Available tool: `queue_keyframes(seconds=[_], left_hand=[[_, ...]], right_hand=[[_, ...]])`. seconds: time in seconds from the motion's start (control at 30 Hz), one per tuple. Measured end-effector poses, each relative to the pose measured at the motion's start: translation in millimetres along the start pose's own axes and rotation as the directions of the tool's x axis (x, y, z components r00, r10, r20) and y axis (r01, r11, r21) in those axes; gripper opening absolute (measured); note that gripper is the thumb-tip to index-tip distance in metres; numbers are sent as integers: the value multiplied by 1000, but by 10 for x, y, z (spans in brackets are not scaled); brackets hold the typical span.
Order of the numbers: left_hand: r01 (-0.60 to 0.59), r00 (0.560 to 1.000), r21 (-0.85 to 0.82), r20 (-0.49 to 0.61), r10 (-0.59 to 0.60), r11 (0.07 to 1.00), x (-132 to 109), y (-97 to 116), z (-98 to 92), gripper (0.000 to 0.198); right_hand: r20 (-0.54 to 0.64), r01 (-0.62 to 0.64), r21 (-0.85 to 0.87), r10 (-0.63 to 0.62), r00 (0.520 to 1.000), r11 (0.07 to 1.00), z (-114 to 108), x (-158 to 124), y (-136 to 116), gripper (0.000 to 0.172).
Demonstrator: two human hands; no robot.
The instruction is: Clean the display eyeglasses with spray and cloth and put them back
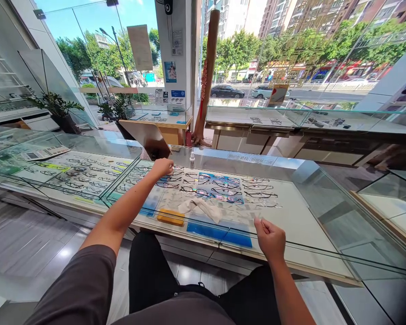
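Observation:
My left hand (162, 167) is stretched forward over the glass counter, just in front of the tilted tabletop mirror (155, 140). Its fingers are curled, and whatever they may hold is hidden. Nearer to me, my right hand (271, 238) is closed in a loose fist above the counter's front edge, with nothing showing in it. Between the hands lies a crumpled pale cloth (203, 209) on the glass, with a yellow case (171, 217) to its left. A small clear spray bottle (192, 160) stands upright to the right of my left hand. Rows of eyeglasses (223, 185) fill the display beyond the cloth.
Blue panels (219, 232) lie along the counter's near side. More eyeglasses (84, 174) and a printed leaflet (43, 152) are at the left. A glass case (389, 198) stands at the right. Potted plants (59, 110) and a wooden trunk (207, 76) stand beyond.

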State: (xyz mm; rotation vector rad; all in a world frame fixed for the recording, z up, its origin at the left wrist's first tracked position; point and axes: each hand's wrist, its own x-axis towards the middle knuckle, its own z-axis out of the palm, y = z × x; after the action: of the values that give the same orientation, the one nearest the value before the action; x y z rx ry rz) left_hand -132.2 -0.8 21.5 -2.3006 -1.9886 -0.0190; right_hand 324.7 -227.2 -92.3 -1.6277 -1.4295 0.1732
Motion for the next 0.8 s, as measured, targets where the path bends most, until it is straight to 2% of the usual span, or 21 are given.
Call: queue_keyframes(seconds=[0.13, 0.27, 0.5, 0.57, 0.67, 0.8], left_hand=[[28, 999, -12, 39, -27, 1000, 92, 26, 5, 34], [49, 995, -12, 89, -48, 999, 175, 53, 15, 43], [81, 992, -46, 96, -77, 996, 241, 64, 4, 43], [95, 994, -74, 70, -89, 993, 225, 69, -11, 36], [124, 991, -145, -23, -129, 982, 134, 88, -64, 23], [158, 956, -289, -196, -220, 944, -108, 140, -199, 29]], right_hand=[[-9, 3, 5, -3, 1000, 1000, -15, -8, -40, 56], [-23, 19, 8, -19, 1000, 1000, -9, -6, -65, 55], [-12, 18, 17, -18, 1000, 1000, 0, -15, -52, 55], [-8, 13, 25, -13, 1000, 1000, -1, -20, -49, 55], [8, -3, 36, 2, 1000, 999, 1, -19, -47, 55], [24, -51, 88, 49, 998, 995, -10, 2, -65, 58]])
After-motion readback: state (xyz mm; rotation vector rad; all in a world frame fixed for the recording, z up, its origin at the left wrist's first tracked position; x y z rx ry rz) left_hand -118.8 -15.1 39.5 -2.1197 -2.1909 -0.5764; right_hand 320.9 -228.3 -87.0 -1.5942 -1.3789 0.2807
